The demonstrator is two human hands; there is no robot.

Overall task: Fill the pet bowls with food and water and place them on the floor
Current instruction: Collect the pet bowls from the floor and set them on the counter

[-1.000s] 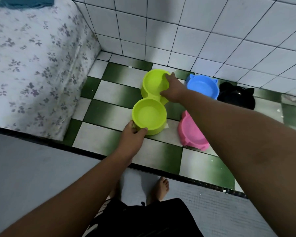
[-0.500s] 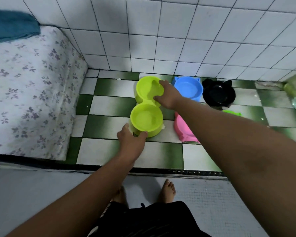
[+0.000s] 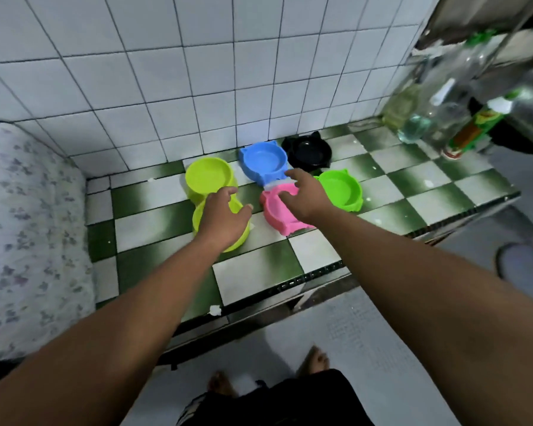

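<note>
Mid-frame on the checked counter (image 3: 259,267) sits the lime double bowl (image 3: 208,176); our left hand (image 3: 225,215) spreads over its near cup, fingers loose, gripping nothing. Our right hand (image 3: 303,198), arm outstretched, fingers splayed, hovers over the pink bowl (image 3: 272,213).

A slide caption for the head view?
Left hand over the yellow-green plastic double bowl, right hand over the pink plastic bowl.

A wall (image 3: 166,72) of white square tiles with dark joints fills the view from 10 to 1 o'clock. Below it, at the centre, lies a bench (image 3: 419,179) tiled in green and white squares, with a dark strip along its edge. At 9 o'clock a pale flowered cloth (image 3: 28,226) covers something, perhaps a mattress. The floor (image 3: 366,348) at 6 o'clock is light grey. The light is dim.
</note>
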